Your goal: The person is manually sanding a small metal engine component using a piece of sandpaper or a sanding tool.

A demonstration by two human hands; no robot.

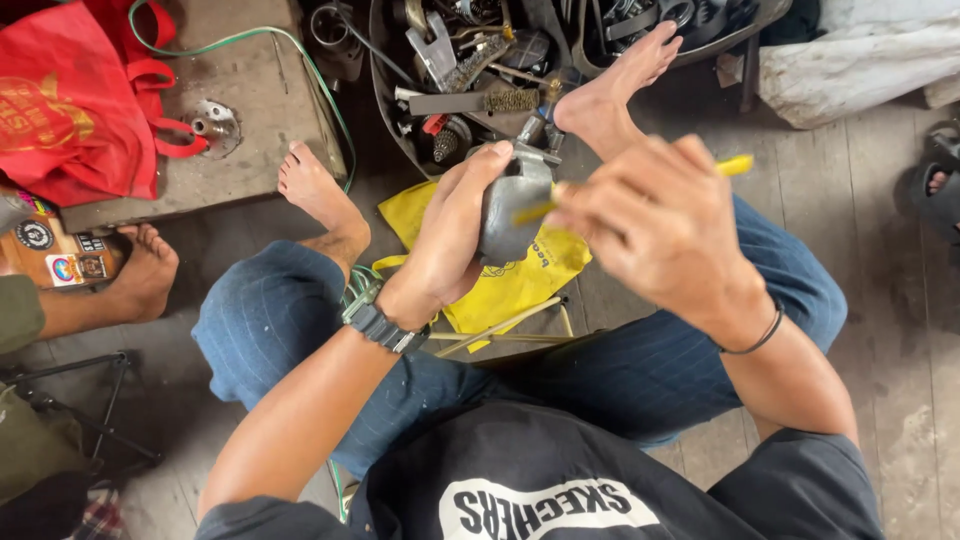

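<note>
Gripping a grey, rounded metal part [512,205] in the left hand [455,235], the person sits cross-legged on a worn wooden plank floor [880,200] and holds it up over the lap. The fingers wrap round its left side, thumb up near the top. The right hand [655,225] is closed around one thin yellow stick-like tool [735,165], and the tool's other end pokes out against the metal part; it's a bit blurry, so I can't tell exactly what the tool is. One black wristwatch [385,325] on the left wrist, one thin black band [765,335] on the right.

Under the hands there's one yellow cloth bag [520,285] lying on the floor between the knees of the blue jeans. The person's own two bare feet show, one by the bag [320,195], one stretched up to the dark round tray of metal tools and wire brushes [470,90]. A third bare foot [145,270] at the left belongs to somebody else. Further out: one red fabric bag [75,100] on a low wooden board [255,110], with a green hose [300,50] running past.
</note>
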